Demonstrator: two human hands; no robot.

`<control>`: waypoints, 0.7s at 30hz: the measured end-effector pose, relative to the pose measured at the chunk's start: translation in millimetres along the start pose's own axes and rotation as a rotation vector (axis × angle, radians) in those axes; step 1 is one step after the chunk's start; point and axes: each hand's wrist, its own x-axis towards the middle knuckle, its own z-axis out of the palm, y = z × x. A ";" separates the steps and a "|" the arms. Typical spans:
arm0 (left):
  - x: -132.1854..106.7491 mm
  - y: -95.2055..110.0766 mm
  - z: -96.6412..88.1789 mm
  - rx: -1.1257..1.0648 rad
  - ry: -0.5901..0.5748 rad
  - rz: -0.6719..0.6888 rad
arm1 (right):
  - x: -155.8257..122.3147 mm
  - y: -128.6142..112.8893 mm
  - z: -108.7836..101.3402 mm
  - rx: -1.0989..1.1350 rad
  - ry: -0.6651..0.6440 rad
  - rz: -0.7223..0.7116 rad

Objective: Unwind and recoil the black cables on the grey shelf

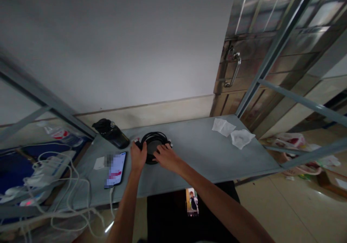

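A coiled black cable [155, 134] lies on the grey table [195, 152], wound in a ring. My left hand [138, 155] grips the left side of the coil, fingers wrapped round it, near a connector end [137, 140]. On the coil's right side, my right hand [166, 156] has its fingers bent over the loops, closed on the cable. A light-coloured plug end shows just beyond the right fingers. Left of my left hand lies a phone [116, 170] with its screen lit and a white cable plugged in.
A black bottle [111, 133] stands at the back left. White cables [72, 185] and power strips [45, 174] crowd the left edge. Two crumpled white tissues [242, 138] lie at the right. Grey metal posts [276, 51] rise beside the table. A second lit phone [192, 202] rests on my lap.
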 end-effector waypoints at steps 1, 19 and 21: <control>-1.3 -5.4 1.1 0.047 -0.004 0.015 | -0.1 -2.2 4.0 0.002 0.001 0.005; -172.6 -15.2 -73.9 -0.099 -0.121 0.070 | -44.8 32.7 -2.2 -0.069 -0.088 -0.028; -227.5 -12.8 -102.4 -0.137 -0.203 -0.104 | -73.9 50.0 -9.3 -0.070 -0.090 -0.004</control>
